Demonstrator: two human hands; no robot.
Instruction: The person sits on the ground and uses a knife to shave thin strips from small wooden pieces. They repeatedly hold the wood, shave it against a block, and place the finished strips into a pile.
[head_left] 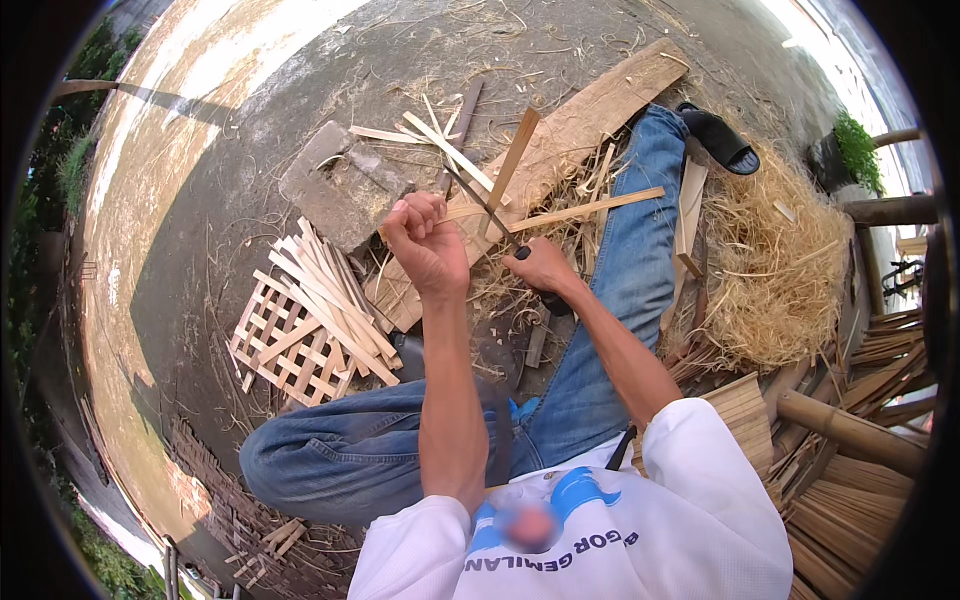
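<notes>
The right hand (pixel 550 268), clamped on the handle of a knife (pixel 506 234), directs the blade to between 10 and 11 o'clock, where it appears to cross a pale strip (pixel 464 212) lying at about 2 o'clock from the left hand (pixel 432 248); the left fingers are curled, but whether they pinch the strip cannot be told. The step in hand is judged to be blade work on this strip beside the plank (pixel 605 95), with stacked strips (pixel 318 292) at 8 o'clock. The next move would call for a steady strip and fingers clear of the edge.
</notes>
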